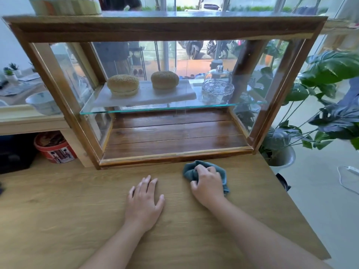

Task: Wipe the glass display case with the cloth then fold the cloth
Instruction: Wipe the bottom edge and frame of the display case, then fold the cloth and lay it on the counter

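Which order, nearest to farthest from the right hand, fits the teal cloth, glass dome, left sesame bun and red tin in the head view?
1. Teal cloth, under the right hand.
2. Glass dome, shelf right.
3. Left sesame bun, shelf left.
4. Red tin, far left, under the counter.

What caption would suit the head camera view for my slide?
Right hand grips a crumpled teal cloth on the wooden table before the glass display case; left hand rests flat.
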Demonstrator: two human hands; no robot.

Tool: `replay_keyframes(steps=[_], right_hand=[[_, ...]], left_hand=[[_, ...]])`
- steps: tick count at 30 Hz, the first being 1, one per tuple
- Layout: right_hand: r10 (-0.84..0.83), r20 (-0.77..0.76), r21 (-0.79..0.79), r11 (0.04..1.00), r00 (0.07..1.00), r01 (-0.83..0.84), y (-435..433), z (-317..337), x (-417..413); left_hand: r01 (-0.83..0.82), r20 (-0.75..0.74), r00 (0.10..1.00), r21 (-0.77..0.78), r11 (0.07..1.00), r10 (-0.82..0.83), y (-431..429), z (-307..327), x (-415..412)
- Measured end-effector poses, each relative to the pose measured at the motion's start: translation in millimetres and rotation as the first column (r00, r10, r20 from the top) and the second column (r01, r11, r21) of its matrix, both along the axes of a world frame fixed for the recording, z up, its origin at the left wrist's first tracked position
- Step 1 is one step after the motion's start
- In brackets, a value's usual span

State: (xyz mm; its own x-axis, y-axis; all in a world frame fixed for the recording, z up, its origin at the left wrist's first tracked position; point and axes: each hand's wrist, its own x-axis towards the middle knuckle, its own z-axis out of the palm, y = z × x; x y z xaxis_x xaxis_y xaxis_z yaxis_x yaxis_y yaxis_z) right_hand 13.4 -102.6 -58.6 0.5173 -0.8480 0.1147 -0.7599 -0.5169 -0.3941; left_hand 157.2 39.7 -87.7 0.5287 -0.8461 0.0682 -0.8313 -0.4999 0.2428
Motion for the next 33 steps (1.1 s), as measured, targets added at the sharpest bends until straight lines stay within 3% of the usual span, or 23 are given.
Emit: replay_keyframes(steps=[3, 5, 7, 9, 11, 14, 16, 18, 20, 24, 28, 33], right_hand=[[0.159, -0.028, 0.018, 0.987, 0.987, -0.158, 15.6, 3.3, 7.8], [0.191, 0.083, 0.099, 0.975, 0.978, -0.199, 10.9, 8.4, 3.5], [0.138, 0.283, 0.099, 0.980, 0.949, -0.172, -0.9, 13.5, -1.2], [0.034, 0.345, 0.025, 0.999, 0.938, -0.046, -17.3, 17.0, -6.6], [-0.119, 0.183, -0.016, 0.992, 0.976, 0.124, -29.9, 19.3, -13.9], [-0.217, -0.301, -0.043, 0.976, 0.929, 0.214, -30.9, 15.6, -24.5], [-0.211, -0.348, -0.030, 0.976, 0.914, 0.214, -21.7, 10.0, -28.1], [-0.196, -0.252, 0.014, 0.978, 0.948, 0.206, -12.5, 10.7, -28.8], [-0.202, -0.046, 0.147, 0.967, 0.978, 0.207, -5.6, 18.6, -29.1], [-0.076, 0.272, 0.361, 0.932, 0.959, -0.029, 1.6, 46.9, -30.3], [0.066, 0.300, 0.472, 0.856, 0.952, -0.209, 6.1, 75.1, -31.5], [0.156, 0.291, 0.430, 0.860, 0.944, -0.275, 0.7, 111.5, -48.9]], left_hand=[[0.007, -0.035, 0.999, -0.017, 1.000, -0.008, 1.0, 1.9, 1.2], [0.004, -0.048, 0.999, -0.021, 1.000, -0.005, -1.6, 5.6, 4.5], [-0.017, -0.098, 0.995, -0.049, 0.999, 0.012, -9.3, 14.0, 10.9], [-0.008, -0.196, 0.981, -0.086, 0.996, -0.009, -25.9, 27.0, 14.4], [0.093, -0.237, 0.965, -0.082, 0.992, -0.110, -49.0, 37.5, 13.4], [0.247, -0.289, 0.929, 0.020, 0.969, -0.231, -78.7, 46.6, 3.5], [0.303, -0.315, 0.912, 0.092, 0.948, -0.261, -89.3, 48.5, -2.7], [0.328, -0.287, 0.916, 0.127, 0.936, -0.282, -91.1, 49.1, -9.6], [0.359, -0.292, 0.906, 0.142, 0.923, -0.307, -86.8, 49.8, -14.3], [0.454, -0.424, 0.825, 0.101, 0.885, -0.374, -75.0, 53.8, -15.8], [0.419, -0.576, 0.722, -0.077, 0.905, -0.383, -68.7, 71.6, -22.1], [0.387, -0.589, 0.714, -0.119, 0.915, -0.378, -63.1, 107.5, -33.4]])
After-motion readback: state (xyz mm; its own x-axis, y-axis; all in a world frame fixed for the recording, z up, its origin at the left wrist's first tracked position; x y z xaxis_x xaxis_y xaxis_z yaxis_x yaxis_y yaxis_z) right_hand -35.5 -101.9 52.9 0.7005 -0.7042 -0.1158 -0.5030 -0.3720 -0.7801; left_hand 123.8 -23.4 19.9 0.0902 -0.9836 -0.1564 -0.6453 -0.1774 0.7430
